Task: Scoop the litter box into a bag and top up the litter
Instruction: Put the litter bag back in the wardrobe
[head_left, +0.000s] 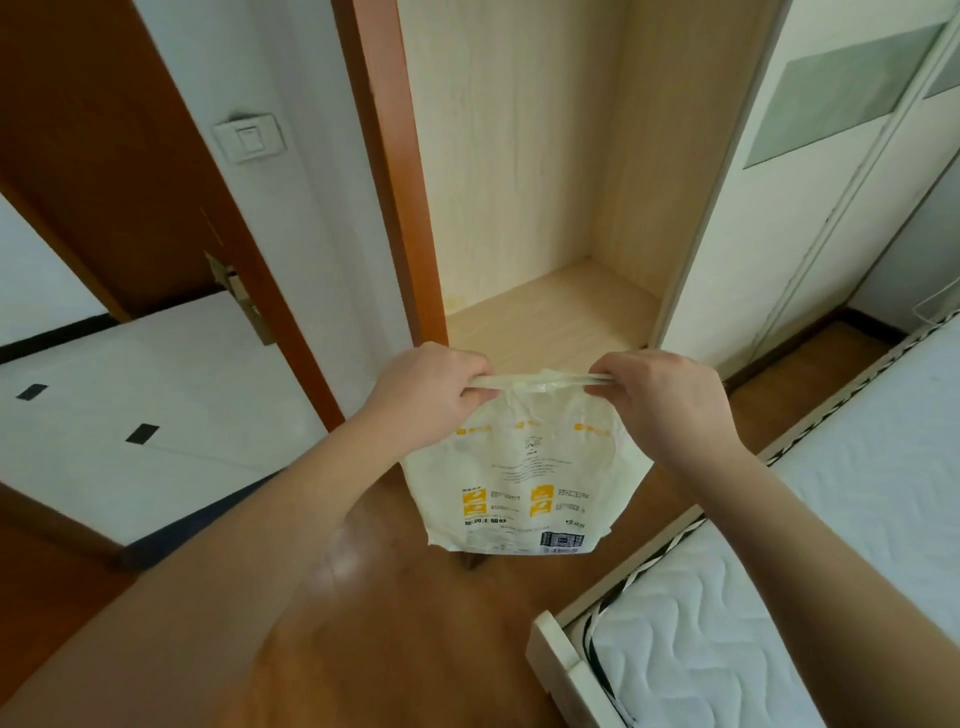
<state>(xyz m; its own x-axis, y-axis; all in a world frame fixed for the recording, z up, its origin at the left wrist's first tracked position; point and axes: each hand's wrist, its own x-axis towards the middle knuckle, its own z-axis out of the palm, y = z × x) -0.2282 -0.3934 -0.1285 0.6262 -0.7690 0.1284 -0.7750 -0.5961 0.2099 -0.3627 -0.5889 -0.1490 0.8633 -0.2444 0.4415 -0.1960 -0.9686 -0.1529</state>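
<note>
My left hand (423, 395) and right hand (662, 402) each pinch one end of the bag's (519, 483) top edge, fingers curled round it, so the cream, crinkled plastic sack with yellow panels and dark print hangs flat in mid-air between them, above the glossy brown floor (395, 623). Behind it I see an open pale-wood cabinet (545, 182), flanked by a red-brown door (104, 156) at left and white sliding panels (810, 208) at right. A quilted white mattress (779, 623) in a cream frame lies at lower right, well apart from the bag.
</note>
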